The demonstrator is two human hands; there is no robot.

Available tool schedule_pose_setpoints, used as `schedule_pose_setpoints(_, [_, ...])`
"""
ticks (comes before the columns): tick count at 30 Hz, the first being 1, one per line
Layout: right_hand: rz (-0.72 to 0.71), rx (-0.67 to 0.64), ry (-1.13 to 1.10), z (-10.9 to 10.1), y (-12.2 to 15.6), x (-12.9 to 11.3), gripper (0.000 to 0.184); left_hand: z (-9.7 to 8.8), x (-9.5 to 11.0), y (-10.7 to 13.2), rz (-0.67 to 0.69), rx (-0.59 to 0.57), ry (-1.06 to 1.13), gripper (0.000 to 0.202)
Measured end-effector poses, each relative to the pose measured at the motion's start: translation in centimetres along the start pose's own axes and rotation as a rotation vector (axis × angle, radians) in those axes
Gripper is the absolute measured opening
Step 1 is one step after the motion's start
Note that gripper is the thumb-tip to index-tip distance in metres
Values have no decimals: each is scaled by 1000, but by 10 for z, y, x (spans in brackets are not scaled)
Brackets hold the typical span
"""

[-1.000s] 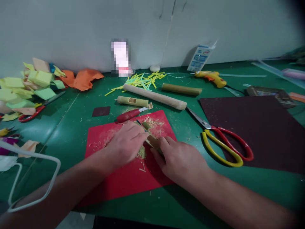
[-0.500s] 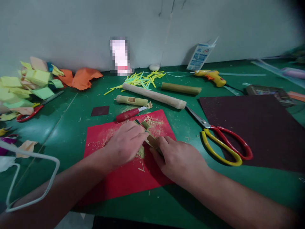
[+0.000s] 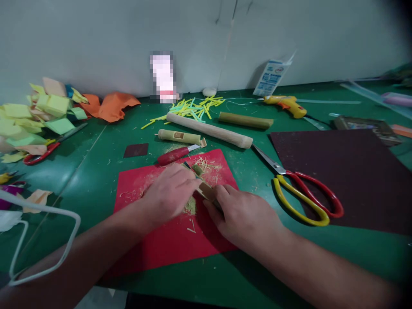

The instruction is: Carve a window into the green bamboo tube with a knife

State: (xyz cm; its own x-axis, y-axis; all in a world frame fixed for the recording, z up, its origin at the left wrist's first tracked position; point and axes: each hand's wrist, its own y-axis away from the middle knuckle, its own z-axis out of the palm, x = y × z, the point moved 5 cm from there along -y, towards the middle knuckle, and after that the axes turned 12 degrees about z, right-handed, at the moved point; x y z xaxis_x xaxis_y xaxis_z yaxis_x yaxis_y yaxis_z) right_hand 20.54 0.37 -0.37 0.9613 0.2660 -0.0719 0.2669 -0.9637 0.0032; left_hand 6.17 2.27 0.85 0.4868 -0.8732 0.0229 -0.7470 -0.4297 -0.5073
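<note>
Over a red sheet point(image 3: 148, 253), a short bamboo piece point(image 3: 207, 191) with a cut-out in its side is held at a slant between both hands. My right hand point(image 3: 244, 210) is closed round its near end. My left hand point(image 3: 172, 189) is closed at its far part, with fingertips beside the cut-out; its fingers hide much of the piece. A dark tip pokes out above the left knuckles, too small to name. Just behind lies a small bamboo offcut point(image 3: 198, 170). Pale shavings point(image 3: 206, 164) and a heap of sawdust point(image 3: 190, 206) are scattered on the sheet.
Beyond the sheet lie a red-handled knife point(image 3: 174, 156), a notched bamboo tube point(image 3: 186, 137) and a long pale bamboo stick point(image 3: 209, 130). Large scissors point(image 3: 299, 184) rest at right on a dark brown sheet point(image 3: 360, 180). A yellow glue gun point(image 3: 286, 104) lies farther back. Folded papers point(image 3: 48, 111) pile up left.
Both hands keep almost the same place and grip on the bamboo piece. The whole view has shifted very slightly; nothing else visibly moved.
</note>
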Motion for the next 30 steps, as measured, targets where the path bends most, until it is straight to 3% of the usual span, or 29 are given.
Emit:
schedule_pose_setpoints(3, [7,3,4,-1,0,0,23,-2,-3,0,-40,35,-20,16])
schedule_pose_setpoints(7, [8,-8,-13,-1,1,0,22,-2,-3,-1,27,3,9,15])
schedule_pose_setpoints(10, [10,-5,-20,-1,1,0,22,-5,-7,0,-22,45,-23,16])
schedule_pose_setpoints(14, [1,-12,-28,0,1,0,22,-3,-5,0,-15,-5,29,15])
schedule_pose_setpoints(18, [3,-4,-40,-1,1,1,21,-7,-7,1,-61,38,-41,17])
schedule_pose_setpoints(22, [9,-23,-46,0,1,1,22,-4,-5,3,-17,-15,0,18])
schedule_pose_setpoints(26, [17,-34,-53,0,0,3,23,-9,-7,4,-76,53,-61,18])
schedule_pose_setpoints(30, [28,-72,-45,0,0,2,22,-4,0,2,-30,-4,27,18])
